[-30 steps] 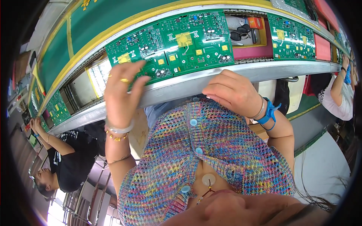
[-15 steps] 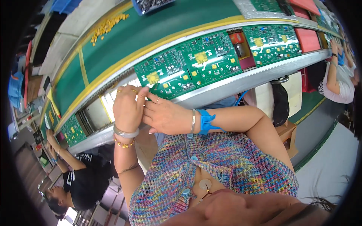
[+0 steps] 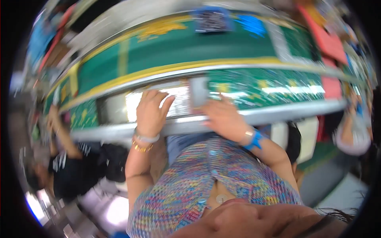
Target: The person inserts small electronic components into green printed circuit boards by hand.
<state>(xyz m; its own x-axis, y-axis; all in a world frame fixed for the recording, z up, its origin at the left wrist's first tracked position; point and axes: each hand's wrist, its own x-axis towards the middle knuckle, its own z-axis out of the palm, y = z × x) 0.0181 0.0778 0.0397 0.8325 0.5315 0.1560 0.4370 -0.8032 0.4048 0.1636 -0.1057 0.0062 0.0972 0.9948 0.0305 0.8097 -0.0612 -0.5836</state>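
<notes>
The picture is smeared by motion. My left hand (image 3: 151,112) lies with fingers spread on the bright lit gap (image 3: 178,104) in the conveyor line, bangles on its wrist. My right hand (image 3: 223,119) rests palm down on the metal front rail (image 3: 301,113). Its fingers reach toward a grey divider (image 3: 199,92) and the left end of a long green circuit board (image 3: 274,88). Blur hides whether its fingers pinch anything. A blue band circles the right wrist.
A green belt (image 3: 186,47) with yellow edges runs behind the boards, carrying blurred blue and dark items. Another green board (image 3: 84,115) sits at the left. A person in black (image 3: 73,172) works at the left, another person's arm (image 3: 351,131) at the right.
My hands have parted: the left moved onto the lit gap, the right slid right along the rail. The view has swung and blurred, and the boards have shifted right.
</notes>
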